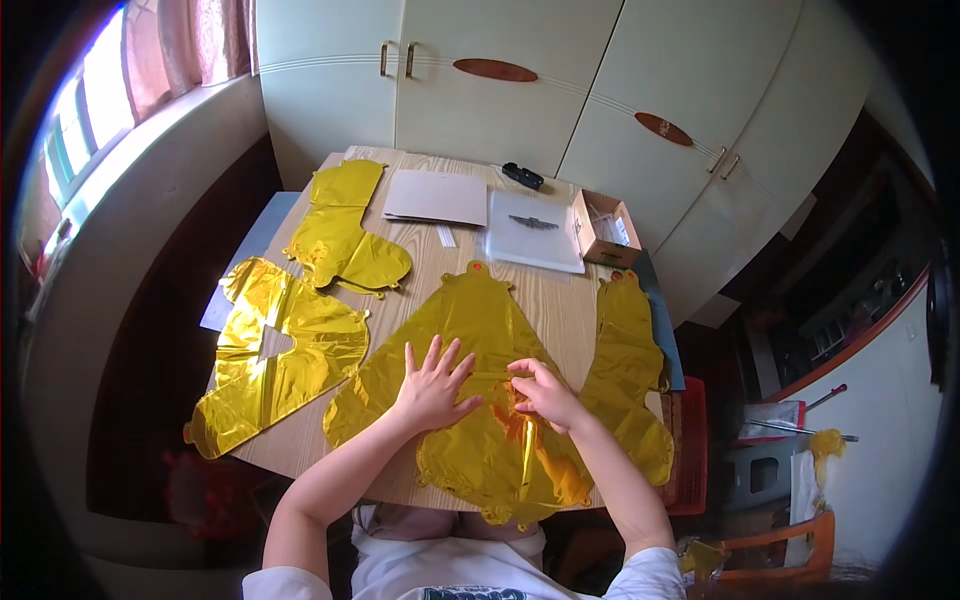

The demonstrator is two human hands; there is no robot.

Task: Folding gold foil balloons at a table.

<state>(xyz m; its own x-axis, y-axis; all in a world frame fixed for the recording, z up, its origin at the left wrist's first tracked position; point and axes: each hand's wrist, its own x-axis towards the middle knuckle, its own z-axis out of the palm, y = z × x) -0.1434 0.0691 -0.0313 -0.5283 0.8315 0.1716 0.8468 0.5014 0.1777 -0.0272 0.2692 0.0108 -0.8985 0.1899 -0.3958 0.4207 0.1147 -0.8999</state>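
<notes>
A flat gold foil balloon [470, 310], broad and roughly triangular, lies in front of me at the near side of the table. My left hand [432, 392] rests palm down on its middle, fingers spread. To the right, my right hand [543, 393] has its fingers bent in a pinch at the foil's surface. Beside those fingertips the foil is creased and shows orange patches. Three more flat gold foil balloons lie around it: a curved one [628, 380] on the right, a looped one [290, 340] on the left, and a bent one [345, 225] at the far left.
The wooden table [425, 250] also bears a pale board [437, 196], a clear plastic sheet [530, 245] with a dark winged piece, a small black object [522, 177] and a wooden box [608, 235]. Cabinets [500, 110] stand behind. A red crate [690, 440] is at the right.
</notes>
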